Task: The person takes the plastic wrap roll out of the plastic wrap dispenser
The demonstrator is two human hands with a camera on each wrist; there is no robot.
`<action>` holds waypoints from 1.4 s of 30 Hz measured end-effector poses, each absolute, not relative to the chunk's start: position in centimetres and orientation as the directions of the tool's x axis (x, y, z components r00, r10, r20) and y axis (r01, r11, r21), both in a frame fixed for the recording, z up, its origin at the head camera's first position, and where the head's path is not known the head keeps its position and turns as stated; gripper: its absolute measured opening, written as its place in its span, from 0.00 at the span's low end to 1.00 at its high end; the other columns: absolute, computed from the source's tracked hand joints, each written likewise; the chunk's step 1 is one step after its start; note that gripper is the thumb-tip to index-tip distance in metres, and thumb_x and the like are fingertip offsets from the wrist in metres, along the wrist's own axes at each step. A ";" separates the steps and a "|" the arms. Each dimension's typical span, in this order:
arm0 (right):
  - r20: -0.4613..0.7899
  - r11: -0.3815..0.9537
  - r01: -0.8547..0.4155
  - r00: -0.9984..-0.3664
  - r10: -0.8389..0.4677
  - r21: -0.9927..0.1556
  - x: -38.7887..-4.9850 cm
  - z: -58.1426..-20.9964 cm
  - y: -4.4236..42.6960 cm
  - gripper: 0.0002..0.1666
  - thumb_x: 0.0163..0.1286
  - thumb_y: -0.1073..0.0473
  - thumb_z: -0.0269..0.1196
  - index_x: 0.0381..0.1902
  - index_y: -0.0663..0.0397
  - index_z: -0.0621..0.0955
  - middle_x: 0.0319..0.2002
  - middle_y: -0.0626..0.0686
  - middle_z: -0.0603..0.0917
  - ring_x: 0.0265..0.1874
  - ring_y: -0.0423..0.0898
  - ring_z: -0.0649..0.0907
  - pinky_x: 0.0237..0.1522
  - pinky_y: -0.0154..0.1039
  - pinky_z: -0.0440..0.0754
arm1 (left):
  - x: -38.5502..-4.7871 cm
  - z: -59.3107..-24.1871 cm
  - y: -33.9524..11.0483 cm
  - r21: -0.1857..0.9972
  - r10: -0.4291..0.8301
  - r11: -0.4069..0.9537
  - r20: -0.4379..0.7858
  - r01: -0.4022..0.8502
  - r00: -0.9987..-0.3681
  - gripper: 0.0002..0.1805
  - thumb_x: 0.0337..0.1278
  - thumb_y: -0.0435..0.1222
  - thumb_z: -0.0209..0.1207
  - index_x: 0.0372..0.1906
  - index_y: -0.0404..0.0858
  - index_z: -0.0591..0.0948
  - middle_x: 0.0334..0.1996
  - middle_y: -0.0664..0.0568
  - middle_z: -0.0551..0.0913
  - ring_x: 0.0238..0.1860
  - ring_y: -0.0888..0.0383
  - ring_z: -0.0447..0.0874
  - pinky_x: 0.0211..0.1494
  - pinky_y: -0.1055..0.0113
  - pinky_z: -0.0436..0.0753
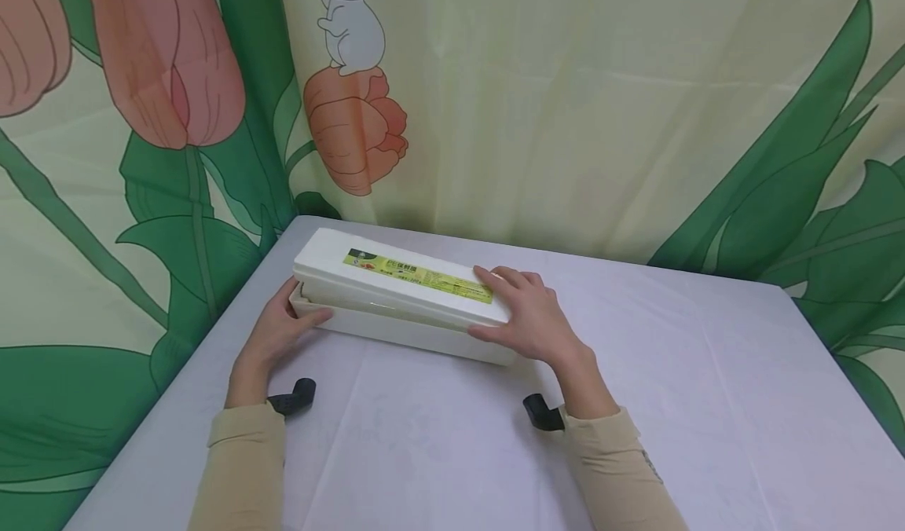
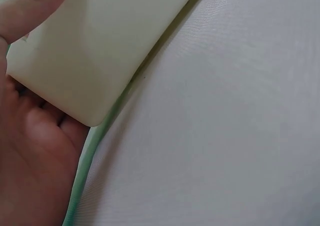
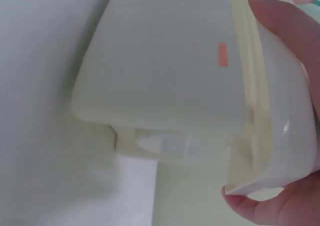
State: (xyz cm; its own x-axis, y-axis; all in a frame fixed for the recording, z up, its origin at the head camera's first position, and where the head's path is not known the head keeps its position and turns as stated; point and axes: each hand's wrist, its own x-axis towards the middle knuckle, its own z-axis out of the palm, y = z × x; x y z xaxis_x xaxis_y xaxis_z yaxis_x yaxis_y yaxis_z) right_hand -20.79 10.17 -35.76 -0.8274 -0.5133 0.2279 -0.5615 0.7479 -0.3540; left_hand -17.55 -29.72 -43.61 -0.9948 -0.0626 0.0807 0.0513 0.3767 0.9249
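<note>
A long white cling film dispenser lies at a slant on the table, its lid bearing a yellow-green label. The lid sits tilted on the base, with a gap along the front that is wider toward the left end. My left hand grips the base's left end, thumb on the front wall and fingers round the end. Across the lid's right end, my right hand holds it between thumb and fingers. In the right wrist view a small orange mark shows on the base. Whatever is inside stays hidden.
A white cloth covers the table. Behind it hangs a curtain printed with tulips, leaves and a white animal. Black wrist mounts stick out beside both beige sleeves.
</note>
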 end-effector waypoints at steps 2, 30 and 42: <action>0.241 0.750 -0.555 -0.832 -0.500 -0.360 -20.7 -35.6 10.7 0.52 0.57 0.36 0.74 0.77 0.41 0.68 0.69 0.55 0.72 0.64 0.62 0.69 0.57 0.63 0.69 | -17.6 -43.5 -29.7 0.928 -0.059 0.368 0.080 0.053 -0.995 0.52 0.59 0.43 0.72 0.81 0.44 0.53 0.73 0.40 0.65 0.72 0.41 0.62 0.73 0.41 0.63; 0.356 0.799 -0.479 -0.864 -0.356 -0.364 -18.3 -34.0 17.7 0.52 0.56 0.42 0.76 0.76 0.44 0.68 0.67 0.58 0.73 0.60 0.65 0.70 0.55 0.65 0.69 | -17.3 -41.7 -29.2 0.877 -0.111 0.474 -0.033 -0.082 -0.993 0.50 0.66 0.59 0.59 0.83 0.47 0.47 0.77 0.36 0.57 0.74 0.35 0.55 0.72 0.32 0.55; 0.352 0.825 -0.428 -0.886 -0.302 -0.369 -17.2 -34.1 19.8 0.51 0.58 0.41 0.75 0.76 0.45 0.68 0.67 0.59 0.72 0.62 0.66 0.68 0.54 0.67 0.67 | -17.5 -41.2 -28.9 0.812 -0.140 0.577 -0.006 -0.086 -0.990 0.51 0.65 0.62 0.57 0.82 0.44 0.48 0.76 0.33 0.57 0.73 0.31 0.56 0.70 0.30 0.58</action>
State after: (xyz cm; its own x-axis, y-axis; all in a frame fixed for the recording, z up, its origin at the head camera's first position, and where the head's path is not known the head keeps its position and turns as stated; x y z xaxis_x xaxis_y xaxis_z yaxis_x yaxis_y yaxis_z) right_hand -17.23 19.76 -34.15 -0.8859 -0.3021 0.3520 -0.4279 0.8252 -0.3687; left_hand -17.48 -28.95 -41.24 -0.9901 -0.1402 -0.0057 -0.0864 0.5773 0.8119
